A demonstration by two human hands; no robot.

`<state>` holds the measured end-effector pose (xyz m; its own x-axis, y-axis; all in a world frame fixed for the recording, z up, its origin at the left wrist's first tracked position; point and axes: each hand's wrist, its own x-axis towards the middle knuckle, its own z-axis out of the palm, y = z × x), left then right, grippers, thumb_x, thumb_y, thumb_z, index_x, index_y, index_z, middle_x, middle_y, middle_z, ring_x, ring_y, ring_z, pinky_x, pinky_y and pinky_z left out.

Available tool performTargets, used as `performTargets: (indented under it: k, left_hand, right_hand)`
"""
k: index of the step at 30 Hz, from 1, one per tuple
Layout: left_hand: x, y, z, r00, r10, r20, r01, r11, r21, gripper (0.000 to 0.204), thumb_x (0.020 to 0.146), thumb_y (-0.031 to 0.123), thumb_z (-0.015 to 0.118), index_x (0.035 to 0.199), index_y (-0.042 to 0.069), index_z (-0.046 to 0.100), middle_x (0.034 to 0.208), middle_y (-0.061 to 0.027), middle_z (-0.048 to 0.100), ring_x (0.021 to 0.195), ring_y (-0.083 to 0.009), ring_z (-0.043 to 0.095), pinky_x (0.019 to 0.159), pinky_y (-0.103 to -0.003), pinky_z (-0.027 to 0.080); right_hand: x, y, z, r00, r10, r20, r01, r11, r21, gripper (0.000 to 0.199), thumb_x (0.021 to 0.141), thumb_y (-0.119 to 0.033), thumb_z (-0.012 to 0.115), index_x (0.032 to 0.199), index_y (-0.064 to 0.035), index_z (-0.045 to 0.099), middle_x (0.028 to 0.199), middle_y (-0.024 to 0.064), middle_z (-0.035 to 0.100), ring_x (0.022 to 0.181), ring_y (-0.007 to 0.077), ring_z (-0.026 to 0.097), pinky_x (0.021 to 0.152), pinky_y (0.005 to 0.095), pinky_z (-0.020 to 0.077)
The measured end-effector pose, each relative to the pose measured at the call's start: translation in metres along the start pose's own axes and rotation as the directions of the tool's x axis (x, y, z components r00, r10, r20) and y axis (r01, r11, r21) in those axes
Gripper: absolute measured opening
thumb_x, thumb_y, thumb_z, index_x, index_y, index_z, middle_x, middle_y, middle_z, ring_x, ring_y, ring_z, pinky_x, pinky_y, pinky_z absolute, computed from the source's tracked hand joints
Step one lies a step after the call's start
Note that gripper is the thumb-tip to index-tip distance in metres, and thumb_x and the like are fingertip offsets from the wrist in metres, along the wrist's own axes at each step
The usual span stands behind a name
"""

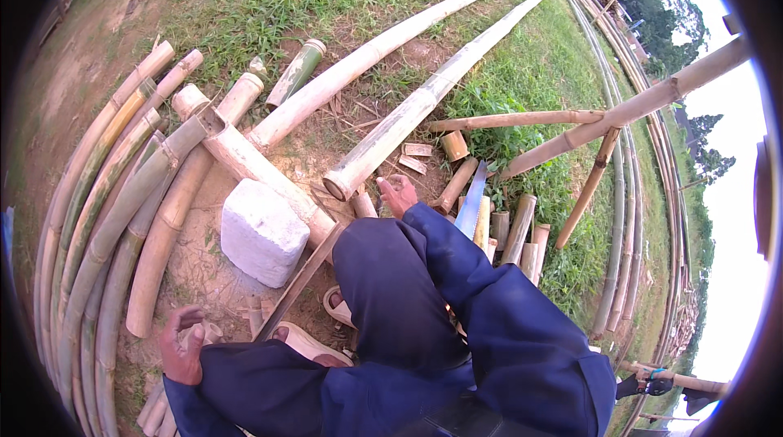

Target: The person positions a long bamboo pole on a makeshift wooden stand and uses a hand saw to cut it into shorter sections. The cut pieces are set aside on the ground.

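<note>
Lying just beside the right hand [396, 195]: long pale bamboo pole [412, 109], near end cut.
Pole is buff with greyish blotches, ringed nodes, dark rim at the near end; that end points back toward the person, long axis running away up and right over grass [481, 37]. Right hand: fingers loosely spread and bent; can't tell from this angle whether it touches the pole. Left hand [183, 349]: thumb and fingers spread, by the left knee. Saw blade [471, 207] near right forearm, upright-ish; white block [263, 233] left of the pole's near end.
</note>
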<state>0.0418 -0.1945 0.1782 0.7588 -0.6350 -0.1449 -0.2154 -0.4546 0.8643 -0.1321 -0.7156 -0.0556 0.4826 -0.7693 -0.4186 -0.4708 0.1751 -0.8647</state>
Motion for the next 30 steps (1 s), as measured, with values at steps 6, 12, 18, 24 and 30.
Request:
performTargets:
  k: [6, 12, 18, 24, 30]
  left_hand:
    - [0.008, -0.01, 0.002, 0.989, -0.145, -0.04, 0.147, 0.986, 0.083, 0.045, 0.094, 0.033, 0.072, 0.118, -0.004, 0.064, 0.1, -0.0165, 0.068, 0.098, -0.0265, 0.067, 0.092, -0.038, 0.051]
    - [0.015, -0.021, 0.003, 0.984, -0.145, -0.107, 0.158, 0.981, 0.116, 0.041, 0.092, 0.029, 0.072, 0.116, -0.003, 0.064, 0.099, -0.0163, 0.068, 0.097, -0.0275, 0.067, 0.091, -0.039, 0.051]
    - [0.027, -0.022, 0.006, 0.988, -0.111, -0.109, 0.127, 0.981, 0.146, 0.04, 0.091, 0.028, 0.074, 0.116, -0.003, 0.065, 0.098, -0.0163, 0.069, 0.096, -0.0288, 0.067, 0.091, -0.039, 0.05]
    - [0.034, -0.013, 0.005, 0.988, -0.089, -0.126, 0.118, 0.96, 0.254, 0.036, 0.09, 0.021, 0.075, 0.116, -0.002, 0.066, 0.099, -0.0167, 0.07, 0.097, -0.0296, 0.069, 0.09, -0.039, 0.051]
    - [0.035, -0.009, 0.006, 0.984, -0.115, -0.135, 0.146, 0.959, 0.243, 0.036, 0.088, 0.02, 0.076, 0.115, -0.002, 0.066, 0.1, -0.0181, 0.07, 0.098, -0.0313, 0.07, 0.089, -0.04, 0.052]
  right_hand:
    - [0.083, 0.04, 0.049, 0.965, 0.229, -0.131, -0.202, 0.961, 0.187, 0.106, 0.077, -0.064, 0.082, 0.149, 0.0049, 0.046, 0.14, 0.0209, 0.058, 0.127, 0.0364, 0.058, 0.108, 0.0591, 0.0403]
    - [0.076, 0.01, 0.079, 0.975, 0.22, -0.017, -0.192, 0.88, 0.434, 0.071, 0.081, -0.042, 0.086, 0.132, 0.0011, 0.062, 0.115, 0.0126, 0.073, 0.104, 0.0271, 0.071, 0.095, 0.0451, 0.0515]
    - [0.077, -0.006, 0.078, 0.959, 0.279, -0.045, -0.231, 0.867, 0.442, 0.063, 0.083, -0.03, 0.086, 0.131, 0.0023, 0.062, 0.115, 0.0139, 0.073, 0.099, 0.0283, 0.073, 0.087, 0.0427, 0.0557]
    - [0.063, -0.021, 0.073, 0.956, 0.239, -0.168, -0.188, 0.944, 0.273, 0.086, 0.081, -0.039, 0.086, 0.142, 0.0078, 0.049, 0.126, 0.0211, 0.066, 0.11, 0.0326, 0.068, 0.099, 0.0442, 0.0509]
    - [0.065, -0.108, 0.119, 0.843, -0.461, -0.278, 0.378, 0.874, -0.304, 0.104, 0.08, -0.052, 0.083, 0.153, 0.0051, 0.037, 0.14, 0.0302, 0.054, 0.131, 0.0406, 0.054, 0.11, 0.0493, 0.0426]
